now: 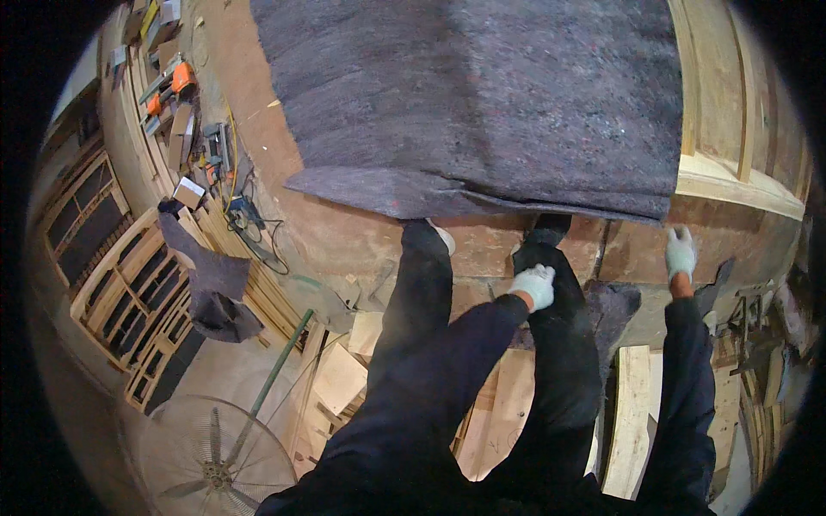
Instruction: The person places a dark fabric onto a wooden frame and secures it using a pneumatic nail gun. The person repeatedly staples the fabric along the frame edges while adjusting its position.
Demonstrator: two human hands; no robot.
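Observation:
A large sheet of grey-purple felt lies ahead of me, its near edge folded over and creased. My left hand, in a pale work glove, is closed in front of my right leg, short of the felt's near edge; whatever its fingers may hold is hidden. My right hand, gloved likewise, is just below the felt's near right corner, fingers stretched forward and slightly apart. Nothing shows in its grasp. Both my feet are partly covered from view by the felt's near edge.
Brown board lies under the felt. A wooden frame stands at the right. On the left are orange power tools, cables, a slatted frame and a felt scrap. A caged fan is at lower left, wood offcuts nearby.

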